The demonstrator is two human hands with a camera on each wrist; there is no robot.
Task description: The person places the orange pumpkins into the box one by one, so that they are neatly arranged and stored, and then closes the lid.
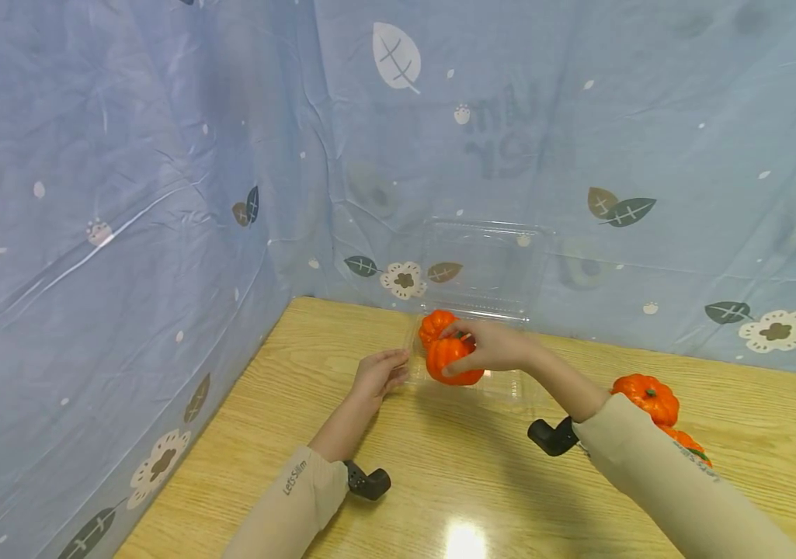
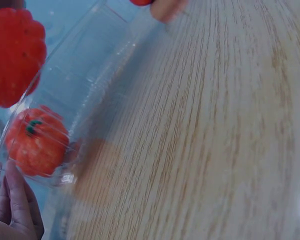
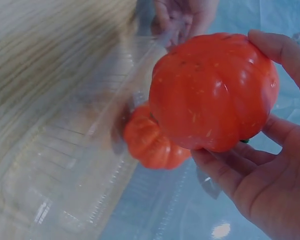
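Observation:
My right hand (image 1: 498,345) grips an orange toy pumpkin (image 3: 215,92) between thumb and fingers, above a clear plastic container (image 1: 502,383). Another toy pumpkin (image 2: 37,142), with a green stem, sits inside the container at its left end; the head view shows it partly behind the held one. At the container's left edge is my left hand (image 1: 378,376), its fingertips pinching the rim. The transparent lid (image 1: 484,260) stands raised at the back against the cloth.
Two more toy pumpkins, one whole in view (image 1: 647,400) and one partly behind the right sleeve (image 1: 687,442), lie on the wooden table (image 1: 439,473) at the right. Patterned blue cloth (image 1: 544,140) hangs behind and at the left. Each wrist carries a black device (image 1: 370,483).

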